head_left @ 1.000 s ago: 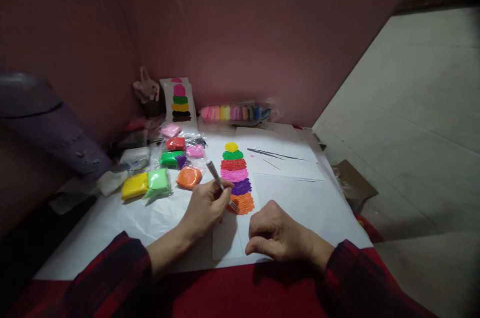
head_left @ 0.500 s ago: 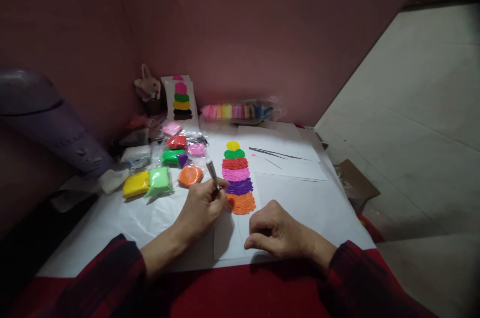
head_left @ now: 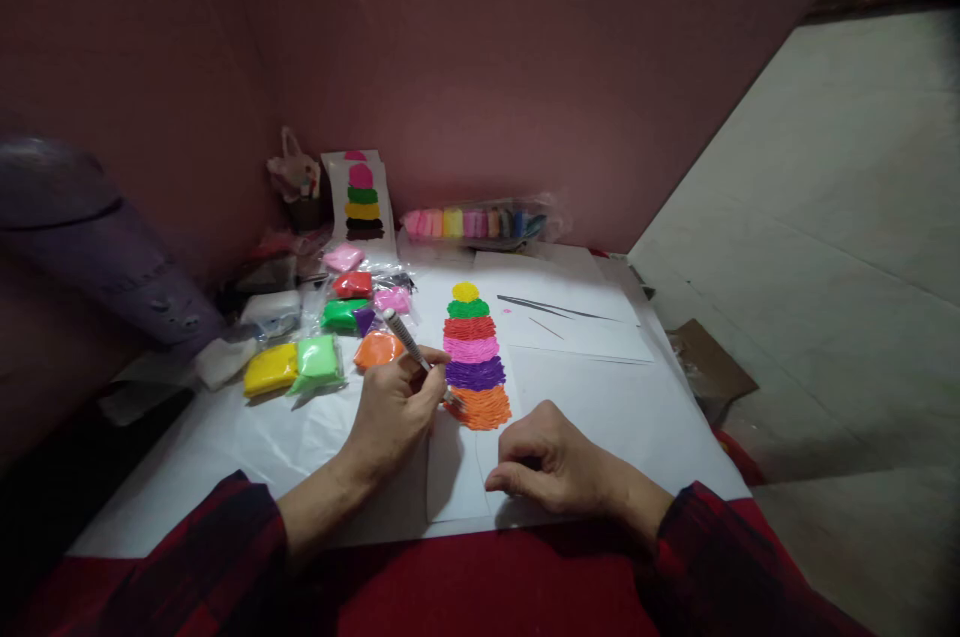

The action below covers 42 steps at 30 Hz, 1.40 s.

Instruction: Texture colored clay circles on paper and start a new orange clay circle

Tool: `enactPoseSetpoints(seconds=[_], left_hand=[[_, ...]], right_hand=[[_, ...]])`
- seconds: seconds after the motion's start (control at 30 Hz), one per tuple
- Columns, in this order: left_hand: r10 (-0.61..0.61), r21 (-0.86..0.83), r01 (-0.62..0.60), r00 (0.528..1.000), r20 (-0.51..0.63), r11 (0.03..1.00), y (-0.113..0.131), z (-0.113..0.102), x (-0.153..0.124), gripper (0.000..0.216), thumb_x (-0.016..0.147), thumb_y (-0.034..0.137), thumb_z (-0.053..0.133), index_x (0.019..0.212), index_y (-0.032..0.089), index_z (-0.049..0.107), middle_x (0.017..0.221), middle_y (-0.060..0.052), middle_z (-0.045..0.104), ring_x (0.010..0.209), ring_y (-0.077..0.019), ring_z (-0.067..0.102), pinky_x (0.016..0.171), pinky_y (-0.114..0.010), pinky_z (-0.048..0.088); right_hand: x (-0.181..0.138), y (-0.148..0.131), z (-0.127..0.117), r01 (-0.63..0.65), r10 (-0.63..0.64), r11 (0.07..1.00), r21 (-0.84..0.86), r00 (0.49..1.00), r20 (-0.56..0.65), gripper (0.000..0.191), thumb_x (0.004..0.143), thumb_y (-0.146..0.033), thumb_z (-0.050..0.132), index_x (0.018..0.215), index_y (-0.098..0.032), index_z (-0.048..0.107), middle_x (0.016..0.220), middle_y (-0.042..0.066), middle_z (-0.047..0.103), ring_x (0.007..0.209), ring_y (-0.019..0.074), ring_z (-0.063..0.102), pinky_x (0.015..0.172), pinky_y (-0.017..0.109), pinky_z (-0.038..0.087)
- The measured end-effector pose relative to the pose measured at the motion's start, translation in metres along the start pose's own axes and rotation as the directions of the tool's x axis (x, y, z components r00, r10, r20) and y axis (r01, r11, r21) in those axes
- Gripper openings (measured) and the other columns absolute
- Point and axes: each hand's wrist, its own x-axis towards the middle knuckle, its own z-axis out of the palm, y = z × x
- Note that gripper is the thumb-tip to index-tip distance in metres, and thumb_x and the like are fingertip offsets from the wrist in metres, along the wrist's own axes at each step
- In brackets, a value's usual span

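Observation:
My left hand (head_left: 397, 412) pinches a slim pen-like tool with a pale, patterned handle (head_left: 405, 337). The tool leans up and left, and its lower end is at the left edge of the orange band. That band is the bottom layer of a stacked clay picture (head_left: 475, 347) on white paper, with purple, pink, red, green and yellow layers above it. The layers have a grooved texture. My right hand (head_left: 559, 462) rests curled on the paper just below and right of the picture, its thumb pointing left and nothing visible in it.
Bagged clay packs, including yellow (head_left: 271, 370), light green (head_left: 316, 360) and orange (head_left: 377, 350), lie left. Tweezers (head_left: 551, 305) and a thin stick (head_left: 546, 328) are at the right. Behind are a bag of coloured clay (head_left: 476, 223) and a reference picture (head_left: 364, 202). A purple bottle (head_left: 112, 247) stands left.
My left hand has shifted slightly left, and the tool now tilts further left. The tool's lower end now shows against the orange band's left edge. My right hand is nearly still.

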Motion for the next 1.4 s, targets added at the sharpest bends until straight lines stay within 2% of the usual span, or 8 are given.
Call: enactPoseSetpoints(seconds=[0.07, 0.17, 0.4, 0.57, 0.83, 1.23, 1.3, 1.4], left_hand=[[-0.069, -0.066, 0.072, 0.996, 0.055, 0.995, -0.001, 0.004, -0.002, 0.021, 0.084, 0.032, 0.054, 0.089, 0.014, 0.064, 0.049, 0.006, 0.052, 0.033, -0.0080, 0.046, 0.034, -0.018, 0.034], [-0.099, -0.079, 0.107, 0.991, 0.089, 0.991, -0.004, 0.009, -0.004, 0.022, 0.085, 0.034, 0.054, 0.089, 0.015, 0.063, 0.046, 0.006, 0.050, 0.033, -0.0092, 0.048, 0.033, -0.018, 0.035], [0.050, 0.068, -0.055, 0.997, 0.066, 0.996, -0.008, 0.007, -0.002, 0.022, 0.083, 0.028, 0.051, 0.088, 0.012, 0.064, 0.050, 0.005, 0.047, 0.039, -0.0078, 0.041, 0.039, -0.019, 0.034], [0.107, 0.129, -0.114, 0.992, 0.063, 0.985, -0.008, 0.004, 0.001, 0.022, 0.081, 0.025, 0.048, 0.086, 0.011, 0.064, 0.049, 0.007, 0.042, 0.042, -0.0072, 0.035, 0.041, -0.019, 0.029], [0.102, 0.178, -0.110, 0.993, 0.054, 0.978, -0.007, -0.001, 0.004, 0.022, 0.078, 0.023, 0.046, 0.084, 0.012, 0.064, 0.046, 0.008, 0.038, 0.039, -0.0069, 0.032, 0.040, -0.019, 0.027], [0.242, 0.297, -0.222, 0.970, -0.034, 0.929, -0.009, -0.011, 0.012, 0.022, 0.077, 0.023, 0.047, 0.081, 0.012, 0.066, 0.049, 0.005, 0.049, 0.041, -0.0079, 0.042, 0.044, -0.020, 0.033], [0.211, 0.268, -0.185, 0.975, -0.071, 0.945, -0.008, -0.011, 0.012, 0.020, 0.077, 0.023, 0.048, 0.081, 0.013, 0.066, 0.048, 0.006, 0.047, 0.040, -0.0077, 0.041, 0.043, -0.021, 0.033], [0.090, 0.156, -0.078, 0.993, -0.071, 0.985, -0.007, -0.008, 0.009, 0.021, 0.079, 0.027, 0.050, 0.084, 0.014, 0.066, 0.047, 0.007, 0.045, 0.037, -0.0080, 0.039, 0.040, -0.021, 0.031]], right_hand=[[0.000, 0.000, 0.000, 0.005, -0.005, 1.000, -0.002, 1.000, -0.005, 0.046, 0.088, -0.036, 0.060, 0.050, -0.015, 0.045, 0.047, -0.006, 0.042, 0.045, 0.0057, 0.031, 0.048, 0.021, 0.025], [0.001, 0.000, 0.001, 0.007, -0.007, 1.000, -0.004, 1.000, -0.007, 0.046, 0.087, -0.035, 0.061, 0.050, -0.016, 0.043, 0.048, -0.006, 0.039, 0.046, 0.0054, 0.030, 0.048, 0.021, 0.024], [0.001, 0.001, 0.001, -0.001, 0.001, 1.000, -0.007, 1.000, -0.008, 0.047, 0.087, -0.035, 0.062, 0.049, -0.016, 0.041, 0.048, -0.007, 0.037, 0.046, 0.0053, 0.030, 0.048, 0.021, 0.024], [0.001, 0.001, 0.001, -0.002, 0.002, 1.000, -0.013, 1.000, -0.006, 0.047, 0.088, -0.035, 0.061, 0.049, -0.015, 0.042, 0.048, -0.007, 0.037, 0.046, 0.0050, 0.030, 0.048, 0.021, 0.024], [0.001, 0.000, 0.001, 0.001, -0.001, 1.000, -0.016, 1.000, -0.009, 0.047, 0.089, -0.037, 0.058, 0.049, -0.016, 0.044, 0.047, -0.006, 0.039, 0.045, 0.0055, 0.030, 0.048, 0.021, 0.024], [0.001, 0.001, 0.001, 0.007, -0.008, 1.000, -0.010, 1.000, -0.010, 0.048, 0.089, -0.036, 0.059, 0.049, -0.015, 0.043, 0.048, -0.007, 0.037, 0.046, 0.0052, 0.029, 0.048, 0.021, 0.024], [0.001, 0.001, 0.001, 0.011, -0.011, 1.000, -0.011, 1.000, -0.011, 0.048, 0.089, -0.036, 0.059, 0.049, -0.015, 0.043, 0.048, -0.007, 0.036, 0.046, 0.0053, 0.029, 0.048, 0.021, 0.024], [0.001, 0.001, 0.001, 0.013, -0.013, 1.000, -0.010, 1.000, -0.008, 0.048, 0.089, -0.036, 0.059, 0.049, -0.015, 0.042, 0.047, -0.007, 0.037, 0.046, 0.0054, 0.029, 0.048, 0.021, 0.024]])
